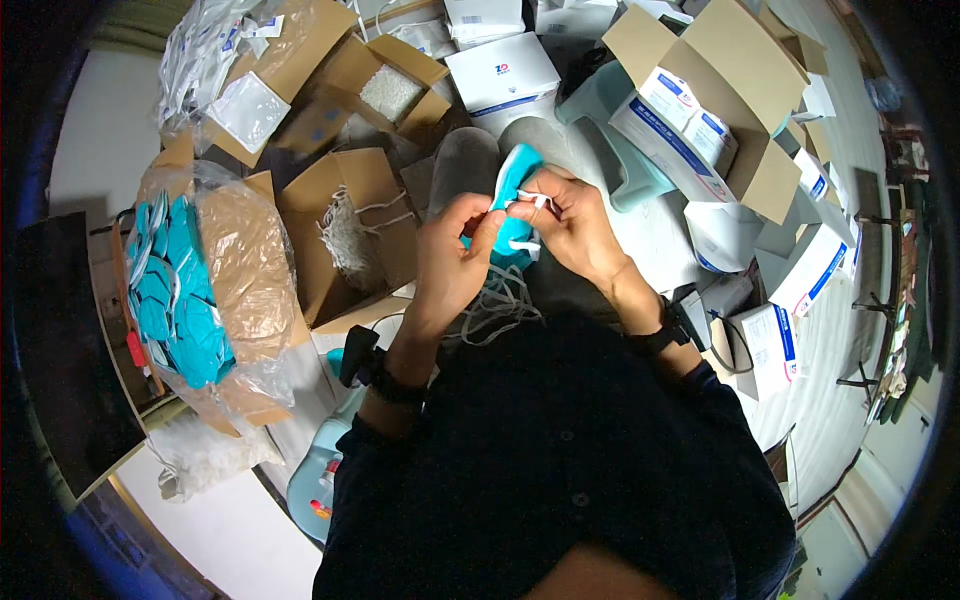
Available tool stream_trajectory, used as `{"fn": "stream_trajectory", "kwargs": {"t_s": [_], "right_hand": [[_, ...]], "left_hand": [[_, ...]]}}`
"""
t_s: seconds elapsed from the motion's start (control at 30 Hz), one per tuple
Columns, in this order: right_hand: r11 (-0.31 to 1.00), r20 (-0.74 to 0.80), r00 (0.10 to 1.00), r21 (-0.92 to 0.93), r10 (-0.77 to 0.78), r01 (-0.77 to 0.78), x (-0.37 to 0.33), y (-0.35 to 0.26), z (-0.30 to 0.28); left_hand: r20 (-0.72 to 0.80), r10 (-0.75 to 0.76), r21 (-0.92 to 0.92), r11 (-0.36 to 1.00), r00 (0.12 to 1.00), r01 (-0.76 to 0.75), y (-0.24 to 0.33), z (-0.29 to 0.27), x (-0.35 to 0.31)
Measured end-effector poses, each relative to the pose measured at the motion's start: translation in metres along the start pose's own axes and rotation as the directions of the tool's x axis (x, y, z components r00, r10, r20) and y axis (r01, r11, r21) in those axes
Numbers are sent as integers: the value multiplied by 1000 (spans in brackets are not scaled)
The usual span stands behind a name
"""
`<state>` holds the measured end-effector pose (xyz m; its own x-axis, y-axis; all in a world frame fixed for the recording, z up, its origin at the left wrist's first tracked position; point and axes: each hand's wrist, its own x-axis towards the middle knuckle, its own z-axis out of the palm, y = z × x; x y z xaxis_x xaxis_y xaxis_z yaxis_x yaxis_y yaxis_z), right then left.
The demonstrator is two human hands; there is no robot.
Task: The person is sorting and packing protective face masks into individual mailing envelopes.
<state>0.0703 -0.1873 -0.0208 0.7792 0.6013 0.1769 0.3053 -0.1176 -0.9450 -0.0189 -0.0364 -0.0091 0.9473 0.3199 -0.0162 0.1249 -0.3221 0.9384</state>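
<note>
Between my hands, above my lap, is a teal face mask (517,168) with a pale edge and a white strap. My left hand (455,250) pinches the mask's left side between thumb and fingers. On the other side, my right hand (578,222) is closed on the white strap (541,201) at the mask's edge; its fingertips almost meet those of the left. Loose white straps (500,300) dangle in a tangle below the mask, over my lap. Fingers cover part of the mask, so exactly how the strap joins it is hidden.
At left, a plastic-lined carton (245,250) holds many teal masks (180,290). Beside it an open carton (385,245) contains white straps (345,240); another farther back has white pieces (392,92). Right: a pale teal stool (625,150) and an open carton (745,50) with white boxes (690,115).
</note>
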Motion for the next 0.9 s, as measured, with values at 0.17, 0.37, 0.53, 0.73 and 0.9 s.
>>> {"fn": "stream_trajectory", "kwargs": {"t_s": [0.17,0.37,0.53,0.73,0.9], "right_hand": [[937,-206,977,-349,-49,-26,10,62,-28],[938,-94,950,212,297,-273,3,13,-18],[963,-57,988,236,147,-130,-18,5,45],[738,292,849,422,439,-527,-19,-10,45],[859,189,950,411,246,-305,-24,-9,46]], "left_hand": [[95,-12,-55,998,995,17,7,-21,-17],[-112,-127,-139,984,986,111,-12,-36,-13],[-146,-201,-244,956,969,161,-10,-21,-7],[-180,-179,-183,972,967,146,-21,-19,-7],[-299,-123,-123,988,946,90,-31,-19,-8]]}}
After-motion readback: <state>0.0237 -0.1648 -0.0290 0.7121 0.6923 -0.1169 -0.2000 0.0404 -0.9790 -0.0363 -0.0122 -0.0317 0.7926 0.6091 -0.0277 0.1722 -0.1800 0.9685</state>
